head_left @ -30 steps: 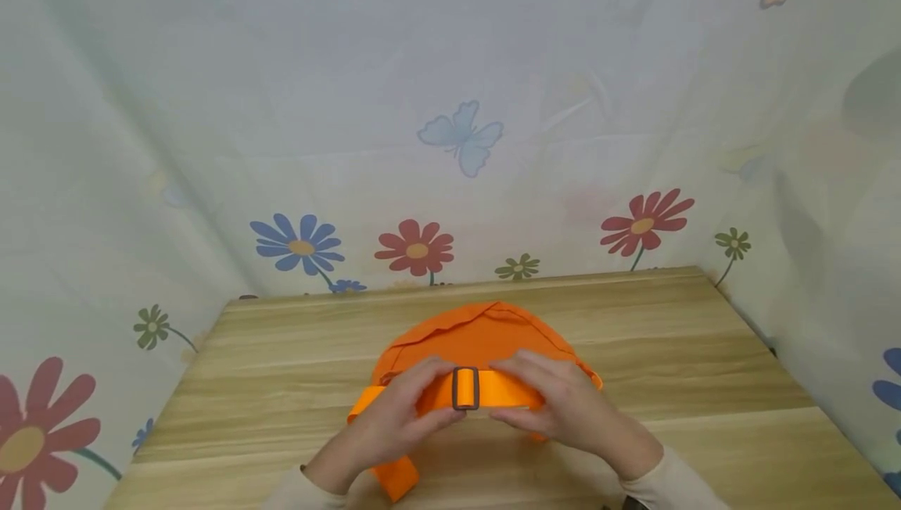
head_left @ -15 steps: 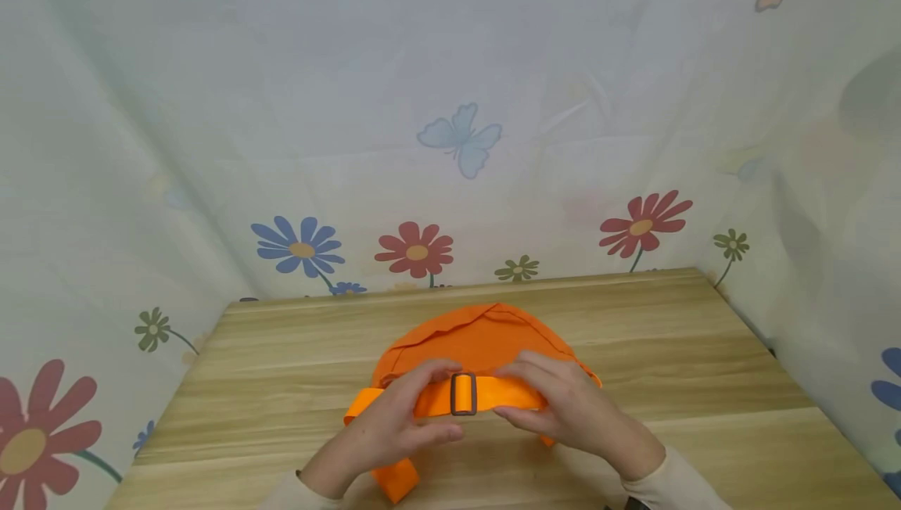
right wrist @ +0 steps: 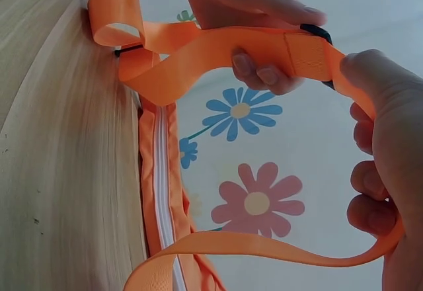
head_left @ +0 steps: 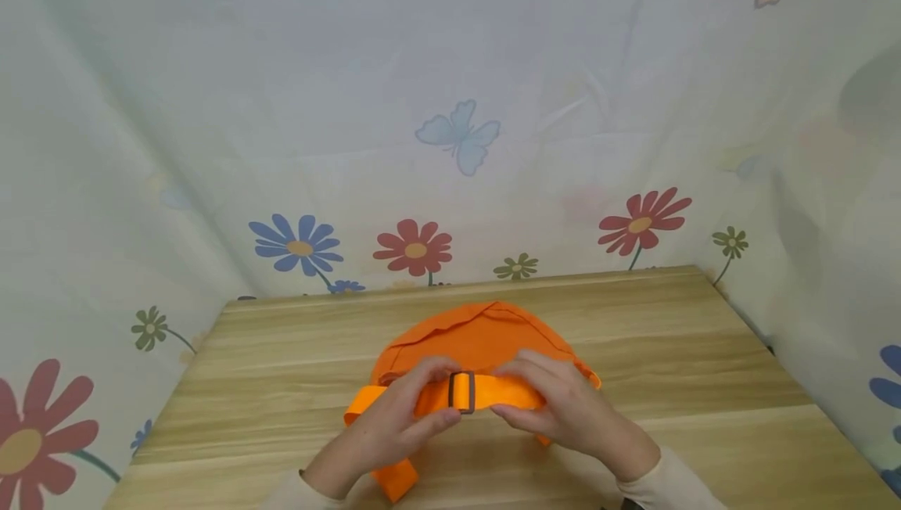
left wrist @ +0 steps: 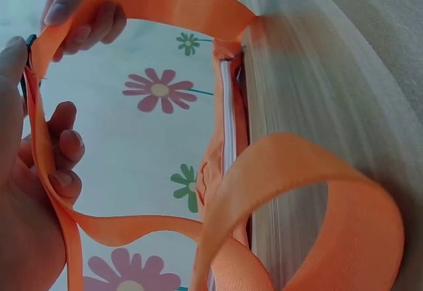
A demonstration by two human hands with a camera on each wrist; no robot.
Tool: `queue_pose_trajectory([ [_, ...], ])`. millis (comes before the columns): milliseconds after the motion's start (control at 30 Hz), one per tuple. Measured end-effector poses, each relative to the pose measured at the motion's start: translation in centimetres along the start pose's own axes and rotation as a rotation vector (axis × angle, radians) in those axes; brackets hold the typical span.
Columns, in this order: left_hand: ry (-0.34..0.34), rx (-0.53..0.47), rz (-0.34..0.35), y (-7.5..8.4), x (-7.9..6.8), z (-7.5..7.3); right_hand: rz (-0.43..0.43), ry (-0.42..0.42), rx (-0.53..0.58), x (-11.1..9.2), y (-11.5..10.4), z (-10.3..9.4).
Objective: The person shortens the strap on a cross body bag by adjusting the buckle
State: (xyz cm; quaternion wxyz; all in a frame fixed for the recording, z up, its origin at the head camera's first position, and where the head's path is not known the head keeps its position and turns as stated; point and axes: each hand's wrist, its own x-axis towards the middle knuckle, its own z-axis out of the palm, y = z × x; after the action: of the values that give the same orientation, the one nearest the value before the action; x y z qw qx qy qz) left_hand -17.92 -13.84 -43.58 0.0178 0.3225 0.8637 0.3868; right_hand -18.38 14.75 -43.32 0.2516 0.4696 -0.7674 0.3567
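An orange fabric bag lies on the table, its white zipper visible in both wrist views. Raised in front of it is a bright orange webbing strap threaded through a dark slide buckle. My left hand pinches the strap at the buckle's left side, thumb tip right at its lower edge. On the other side, my right hand pinches the strap between thumb and fingers, a short way from the buckle. In the right wrist view, a stitched strap end sits against the buckle.
A loop of strap stands out from the bag on the left, and a strap tail hangs near my left wrist. The wood-grain table is enclosed by white cloth walls printed with flowers.
Half a second ago my left thumb was lifted off the strap; now it is back at the buckle. The buckle has turned a little and shifted slightly left. The bag stays put.
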Motion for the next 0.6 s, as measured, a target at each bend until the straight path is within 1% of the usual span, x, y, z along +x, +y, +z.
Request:
queue_pose_trajectory([
  [167,-0.002,-0.016,0.004,-0.03,-0.14,0.03,-0.014,0.015,0.032,0.18,-0.14,0.32],
  [333,0.009,-0.014,0.045,-0.08,-0.11,0.13,-0.017,0.019,0.049,0.3,-0.2,0.43],
  [500,0.014,-0.013,0.067,-0.09,0.02,0.22,0.004,0.017,0.062,0.36,-0.32,0.44],
  [600,0.016,-0.017,0.093,-0.09,0.07,0.18,0.009,0.011,0.068,0.47,-0.33,0.49],
])
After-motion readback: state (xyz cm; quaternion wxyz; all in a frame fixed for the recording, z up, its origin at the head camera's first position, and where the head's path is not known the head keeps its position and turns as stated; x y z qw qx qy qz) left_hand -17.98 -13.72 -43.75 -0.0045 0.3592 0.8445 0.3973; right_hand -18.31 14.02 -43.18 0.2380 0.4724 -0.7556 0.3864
